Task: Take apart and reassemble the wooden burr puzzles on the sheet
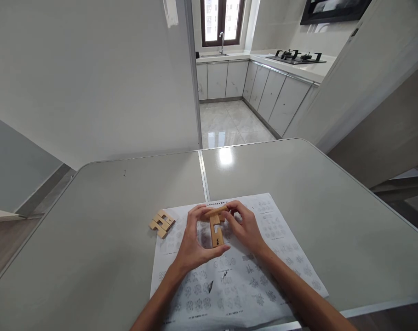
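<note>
Left hand [194,246] curved around a notched wooden block [216,239], thumb at its near end. Right hand [245,226] pinches the right end of a wooden stick [215,212] lying across the block's far end. Both pieces over the printed sheet [284,234] on the table [91,230]. More wooden pieces [166,225] grouped at the sheet's left edge, far side.

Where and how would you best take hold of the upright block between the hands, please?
I would pinch the block by its lower part, below the cut-out, coming from the right. That part looks solid, the left hand curves around the left side, and the crosspiece lies across the top.
</note>
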Action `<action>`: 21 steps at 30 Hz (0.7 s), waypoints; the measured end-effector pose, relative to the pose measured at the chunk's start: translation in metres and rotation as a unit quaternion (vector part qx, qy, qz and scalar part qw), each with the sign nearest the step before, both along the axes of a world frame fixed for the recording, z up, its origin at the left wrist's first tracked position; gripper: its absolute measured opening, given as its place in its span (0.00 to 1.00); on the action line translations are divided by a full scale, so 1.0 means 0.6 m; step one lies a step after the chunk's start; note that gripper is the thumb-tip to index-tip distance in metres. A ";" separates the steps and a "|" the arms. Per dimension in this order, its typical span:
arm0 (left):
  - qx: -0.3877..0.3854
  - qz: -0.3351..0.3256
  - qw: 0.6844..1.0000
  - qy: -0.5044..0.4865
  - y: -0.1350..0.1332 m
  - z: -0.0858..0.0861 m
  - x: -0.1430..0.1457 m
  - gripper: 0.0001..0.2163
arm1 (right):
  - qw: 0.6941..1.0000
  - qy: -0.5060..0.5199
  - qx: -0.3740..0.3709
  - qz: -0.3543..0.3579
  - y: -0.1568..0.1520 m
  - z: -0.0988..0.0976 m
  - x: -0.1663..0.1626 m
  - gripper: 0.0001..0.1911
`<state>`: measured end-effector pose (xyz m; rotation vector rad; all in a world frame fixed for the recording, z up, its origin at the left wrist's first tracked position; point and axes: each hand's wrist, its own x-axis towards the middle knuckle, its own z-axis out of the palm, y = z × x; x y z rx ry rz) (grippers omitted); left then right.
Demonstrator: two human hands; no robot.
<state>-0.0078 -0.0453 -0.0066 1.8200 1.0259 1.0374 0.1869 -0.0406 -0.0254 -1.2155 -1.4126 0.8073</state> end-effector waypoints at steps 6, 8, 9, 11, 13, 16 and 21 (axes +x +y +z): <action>-0.026 0.192 0.979 -0.068 0.001 -0.004 0.006 0.12 | 0.999 0.024 0.022 -0.022 -0.001 0.002 0.001 0.07; -0.083 0.194 0.974 -0.078 0.002 -0.003 0.008 0.14 | 0.999 0.033 0.033 -0.017 -0.003 0.001 -0.002 0.07; -0.108 0.179 0.975 -0.071 0.003 -0.002 0.008 0.16 | 0.998 0.038 0.039 -0.011 -0.004 0.001 -0.003 0.07; -0.135 0.152 0.978 -0.055 0.004 0.001 0.008 0.18 | 0.997 0.053 0.046 0.008 -0.006 0.001 -0.007 0.06; -0.153 0.140 0.977 -0.056 0.005 0.005 0.008 0.19 | 0.996 0.069 0.049 0.031 -0.008 0.003 -0.010 0.06; -0.206 0.124 0.966 -0.097 0.007 0.008 0.008 0.20 | 0.995 0.070 0.044 0.050 -0.009 0.007 -0.013 0.07; -0.216 0.127 0.960 -0.122 0.010 0.007 0.010 0.20 | 0.998 0.031 0.044 0.036 -0.011 0.012 -0.015 0.06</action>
